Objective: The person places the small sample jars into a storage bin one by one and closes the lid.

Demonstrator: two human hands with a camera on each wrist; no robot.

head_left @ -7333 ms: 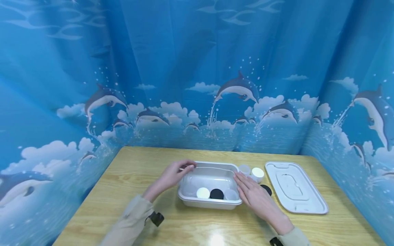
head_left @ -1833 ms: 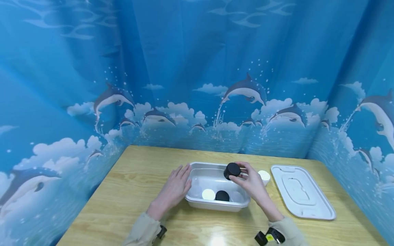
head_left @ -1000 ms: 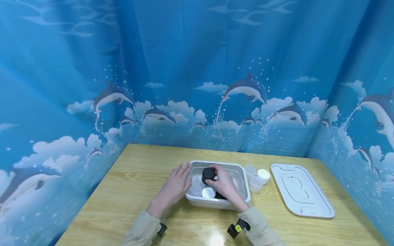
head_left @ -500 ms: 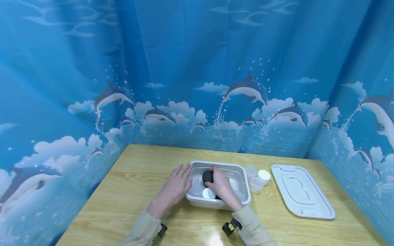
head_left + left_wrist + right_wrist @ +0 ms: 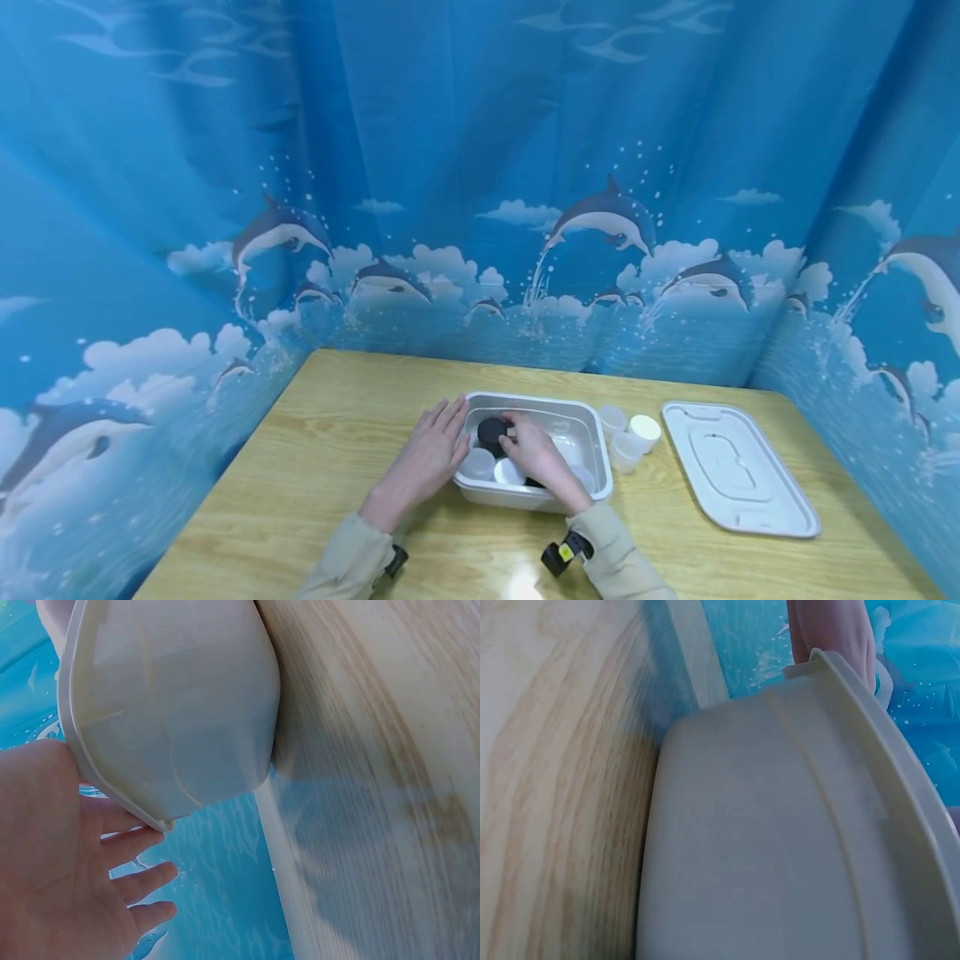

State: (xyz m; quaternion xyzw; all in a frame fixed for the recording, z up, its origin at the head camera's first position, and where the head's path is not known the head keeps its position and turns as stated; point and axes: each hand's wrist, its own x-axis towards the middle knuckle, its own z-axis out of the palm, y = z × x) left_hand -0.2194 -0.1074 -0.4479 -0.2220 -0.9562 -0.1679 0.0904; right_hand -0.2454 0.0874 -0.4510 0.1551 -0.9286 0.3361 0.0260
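Observation:
A white rectangular bin point(image 5: 517, 497) stands on the table. Its left end touches my left hand point(image 5: 422, 462), whose fingers lie straight along the rim; the left wrist view shows the fingers point(image 5: 142, 885) spread at the bin's corner. Inside, toward the back left, my right hand point(image 5: 534, 450) grips a black round jar point(image 5: 491, 433) by its side. In front of that jar sit a clear jar point(image 5: 478, 464) and a white-topped jar point(image 5: 509, 472). A black jar beside them is mostly hidden by my right hand, and another clear jar point(image 5: 582, 477) is at the front right.
Right of the bin stand two clear jars, one behind point(image 5: 612, 417) and one nearer point(image 5: 627, 450), with a white-topped jar point(image 5: 645, 431) beside them. Farther right lies a white lid point(image 5: 738, 467) flat on the wooden table point(image 5: 360, 392). A dolphin-print curtain point(image 5: 480, 167) surrounds the table.
My right hand has carried the black jar from above the bin's right side down into its back left, shifting slightly left lately. My left hand has stayed at the left rim since 1.8 s ago.

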